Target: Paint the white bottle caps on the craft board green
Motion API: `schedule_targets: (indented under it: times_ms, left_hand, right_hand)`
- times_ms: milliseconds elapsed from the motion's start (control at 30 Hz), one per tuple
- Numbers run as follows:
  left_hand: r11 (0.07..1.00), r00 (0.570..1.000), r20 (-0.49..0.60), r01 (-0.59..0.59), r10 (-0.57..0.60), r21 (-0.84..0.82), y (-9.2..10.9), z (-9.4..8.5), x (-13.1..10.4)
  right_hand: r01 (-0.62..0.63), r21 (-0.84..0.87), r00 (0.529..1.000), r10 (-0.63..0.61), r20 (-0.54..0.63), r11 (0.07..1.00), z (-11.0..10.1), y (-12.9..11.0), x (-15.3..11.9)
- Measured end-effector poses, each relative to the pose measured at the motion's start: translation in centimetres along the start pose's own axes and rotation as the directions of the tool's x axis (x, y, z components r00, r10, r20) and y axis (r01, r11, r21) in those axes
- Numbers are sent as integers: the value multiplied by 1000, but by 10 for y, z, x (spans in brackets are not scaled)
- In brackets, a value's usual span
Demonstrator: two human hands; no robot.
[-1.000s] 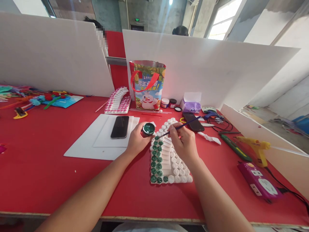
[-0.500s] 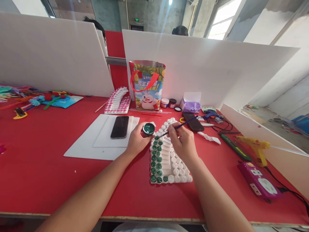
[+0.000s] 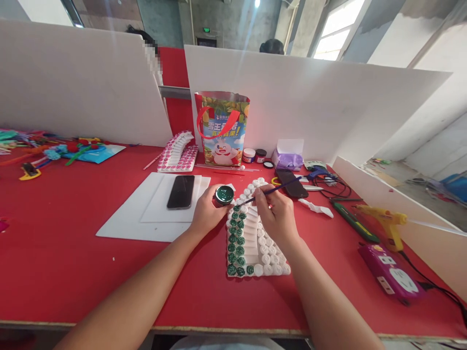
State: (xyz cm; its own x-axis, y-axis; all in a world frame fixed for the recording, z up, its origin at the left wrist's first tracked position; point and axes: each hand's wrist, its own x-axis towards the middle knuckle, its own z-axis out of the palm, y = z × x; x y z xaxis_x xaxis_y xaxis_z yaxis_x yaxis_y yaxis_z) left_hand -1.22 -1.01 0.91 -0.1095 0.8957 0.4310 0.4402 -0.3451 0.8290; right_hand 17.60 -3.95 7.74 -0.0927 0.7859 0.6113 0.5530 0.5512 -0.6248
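Person's got both forearms stretched fwd over the red bench (image 3: 204, 301), L arm slanting in from bottom left, R arm from bottom right, hands meeting near the middle approx. L hand (image 3: 207, 210) is curled round a small open jar of dark green paint (image 3: 224, 194), fingers closed on its side w/ the mouth facing up, so you can see right into it. Jar's just beside the upper left edge of the rosette-covered piece (image 3: 251, 238), which lies on the bench btwn the arms. R hand (image 3: 277, 214) is over the upper right part of it, fingers pinched tight on a thin dark-blue brush (image 3: 279, 187), pen-style, handle sticking up to the right. Brush tip's down at the topmost green rosette (image 3: 236, 208), can't tell 100% if it's touching. Left-side rosettes are green most of the way up plus one on the bottom row, the rest white, w/ a pale ribbed strip btwn the sides. FYI there's a phone (image 3: 181, 192) on white boards (image 3: 127, 218) left of the L hand, and another dark phone (image 3: 293, 183) behind the R hand.
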Motion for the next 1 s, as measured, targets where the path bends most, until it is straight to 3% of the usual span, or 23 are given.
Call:
schedule_targets:
  times_ms: [1000]
  left_hand:
    - [1000,1000,6,14,-14,-2,2,0,0]
  right_hand:
    - [51,19,998,-52,35,999,4,1,-2]
